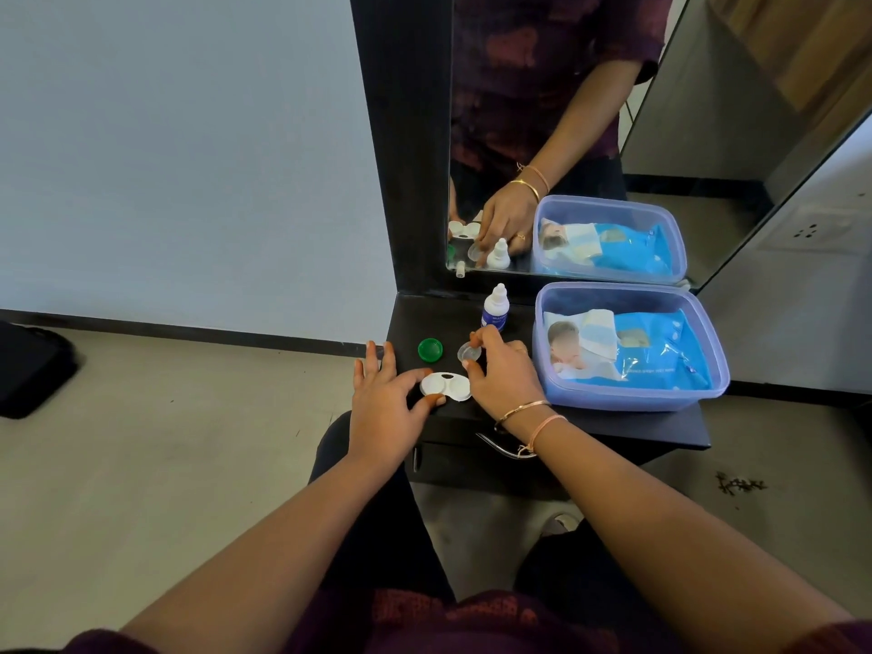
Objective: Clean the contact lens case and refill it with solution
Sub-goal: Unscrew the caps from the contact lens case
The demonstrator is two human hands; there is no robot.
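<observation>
Looks like you're uncapping: left hand [382,403] pinches the lens case [446,387], right hand [505,370] pinches the clear cap [469,354] at its 1 o'clock, so set that down next.

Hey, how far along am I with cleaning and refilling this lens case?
Done: both caps look off; the green cap lies on the shelf. In hand: your left hand grips the lens case while your right hand pinches the clear cap. Left, apparently: wiping and refilling; the solution bottle stands untouched, the wipes pack sits in its box.
</observation>
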